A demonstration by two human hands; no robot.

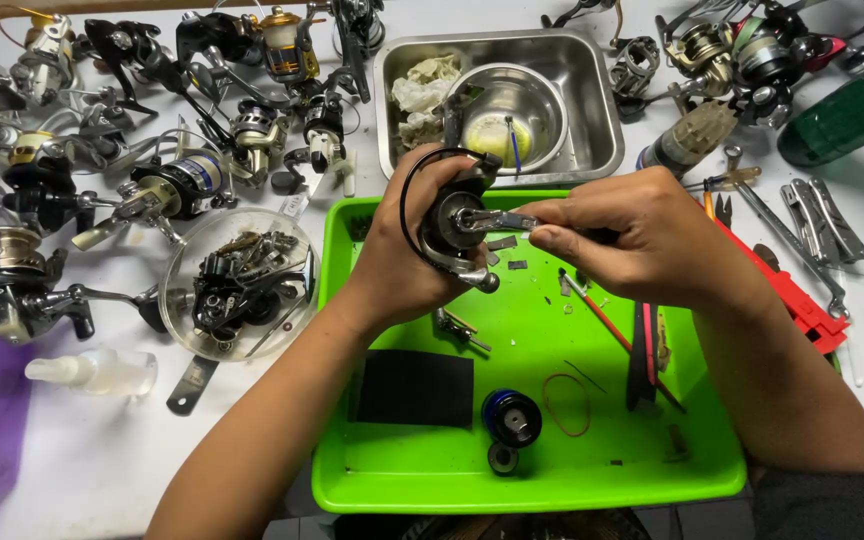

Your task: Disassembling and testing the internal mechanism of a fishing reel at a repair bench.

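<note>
While the left hand [407, 250] gripped a dark fishing reel body [449, 222] over the green tray [392, 480], the right hand [642, 235] pinched a slim metal tool [497, 219] whose tip met the reel's side. Both hands were closed: the left clamped round the reel, wire bail [407, 195] arcing past its knuckles, the right shut on the tool's handle. The reel hung in the air just above the tray's upper end, not resting on anything.

Below it on the tray lay a black square pad [415, 388], a blue spool [511, 416], a rubber band [565, 404], a red-handled brush [592, 308] and several tiny loose parts [505, 243]. Behind the tray stood a steel pan [592, 90] with a steel bowl [512, 118] and crumpled rags inside; to the left, a clear round dish [237, 285] of dismantled parts and many more reels [22, 280] crowded the white table [82, 460].

The risks looked plain enough. The tool might have slipped off its seat under pressure, since the reel was steadied by one hand only, and could have scored the housing or jabbed the left palm. Any small piece freed there would probably have dropped; the tray would have caught most, but a bounce could have sent it among the clutter on the table, where it would be hard to find. A loosened grip could also have let the reel fall onto the small parts beneath.
</note>
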